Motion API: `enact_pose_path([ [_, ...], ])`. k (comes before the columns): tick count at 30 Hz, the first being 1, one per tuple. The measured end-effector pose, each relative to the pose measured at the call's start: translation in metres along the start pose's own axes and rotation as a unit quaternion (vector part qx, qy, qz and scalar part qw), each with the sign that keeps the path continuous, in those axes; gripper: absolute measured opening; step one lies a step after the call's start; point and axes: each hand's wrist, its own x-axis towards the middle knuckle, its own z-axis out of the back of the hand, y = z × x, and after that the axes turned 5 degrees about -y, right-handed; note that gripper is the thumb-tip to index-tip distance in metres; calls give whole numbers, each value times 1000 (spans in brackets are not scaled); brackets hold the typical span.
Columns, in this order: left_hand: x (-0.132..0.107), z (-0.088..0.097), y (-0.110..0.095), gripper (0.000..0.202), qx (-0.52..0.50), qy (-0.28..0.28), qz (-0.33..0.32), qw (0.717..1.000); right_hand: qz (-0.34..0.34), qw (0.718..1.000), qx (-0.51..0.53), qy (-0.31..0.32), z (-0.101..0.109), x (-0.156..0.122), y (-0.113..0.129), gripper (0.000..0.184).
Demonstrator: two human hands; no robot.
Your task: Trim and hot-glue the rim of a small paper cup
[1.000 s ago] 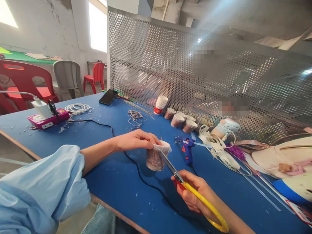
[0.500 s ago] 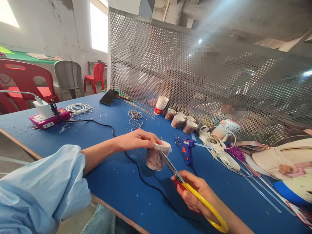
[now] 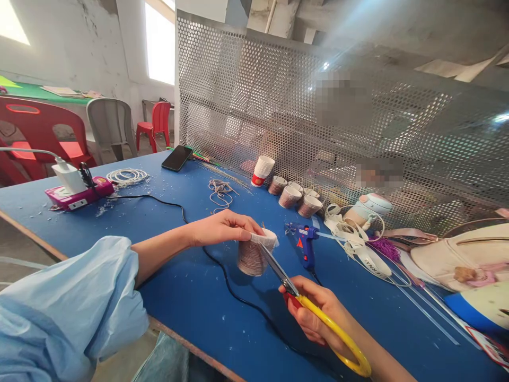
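Observation:
My left hand [image 3: 228, 229] pinches the rim of a paper cup [image 3: 252, 258] whose side is wrapped in brownish-pink cord. The cup is held a little above the blue table, its pale upper band uncovered by cord. In my right hand [image 3: 314, 310] is a pair of scissors [image 3: 324, 318] with yellow and red handles. The scissors' blades point up and left, their tips against the pale band near my left thumb. Whether the blades are cutting anything cannot be made out. A blue glue gun [image 3: 305, 243] lies just right of the cup.
Several cord-wrapped cups [image 3: 290, 196] and a stack of paper cups [image 3: 263, 171] stand by the perforated metal screen [image 3: 238, 106]. Loose cord [image 3: 221, 193], a phone [image 3: 177, 158] and a pink power strip [image 3: 79, 195] lie leftward. A black cable [image 3: 226, 276] crosses the table [image 3: 178, 313]. A bottle [image 3: 368, 209] and bag [image 3: 453, 260] sit right.
Almost nothing differs. The cup and scissors keep the same position against each other, and the whole view has shifted very slightly.

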Motion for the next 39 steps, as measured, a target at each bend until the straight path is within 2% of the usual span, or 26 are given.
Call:
enact_pose_path([
  [13, -1, -3, -4, 21, 18, 27, -27, 999, -13, 1000, -7, -10, -3, 2, 4, 59],
  [21, -1, -3, -5, 20, 30, 37, -29, 998, 33, 998, -54, 13, 8, 10, -6, 57],
  [28, 0, -2, -6, 21, 40, 42, -35, 998, 28, 995, -92, -5, 9, 10, -5, 56],
  [39, 1, 0, -7, 18, 74, 68, -30, 994, 25, 989, -146, 11, 19, 7, 1, 50],
])
